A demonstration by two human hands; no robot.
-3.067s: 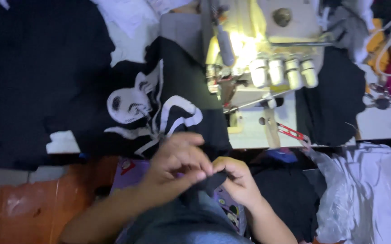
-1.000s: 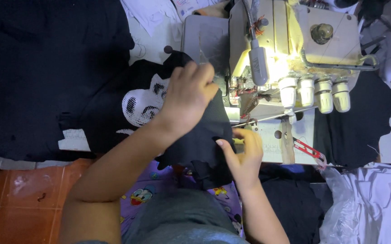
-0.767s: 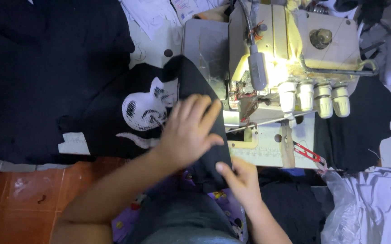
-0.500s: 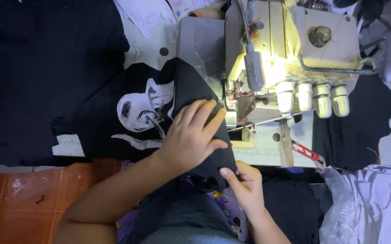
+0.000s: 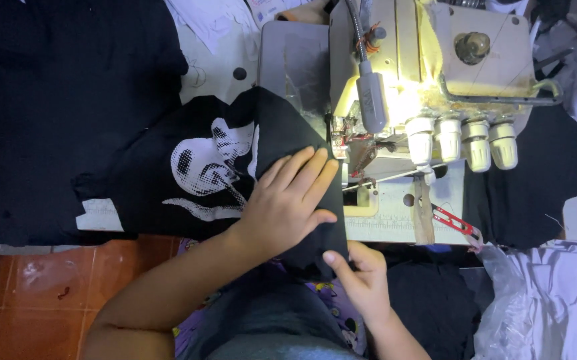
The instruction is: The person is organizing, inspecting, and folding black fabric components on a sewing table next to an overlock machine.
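Head view, only one camera. Left hand [image 5: 287,203] lies flat on the black garment [image 5: 288,133] at frame centre, fingers [image 5: 315,170] spread and extended, pressing the cloth down just left of the sewing machine [image 5: 428,87]; nothing gripped, palm pressure only. Right hand [image 5: 362,280] sits lower centre, fingers pinched on the lower edge of the same black garment. White skull-like print [image 5: 212,167] shows left of the left hand.

Change: a second ago the left hand was raised over the fabric nearer the machine; half a second ago it had dropped flat, and now it has slid slightly right with fingertips almost at the lit needle area [image 5: 352,143]. Right hand has moved from mid-fabric down to the hem edge. Reads as the seam edge being lined up and fed in.

Red-handled snips [image 5: 458,223] lie on the surface right of centre. Black fabric pile [image 5: 62,100] fills the upper left.
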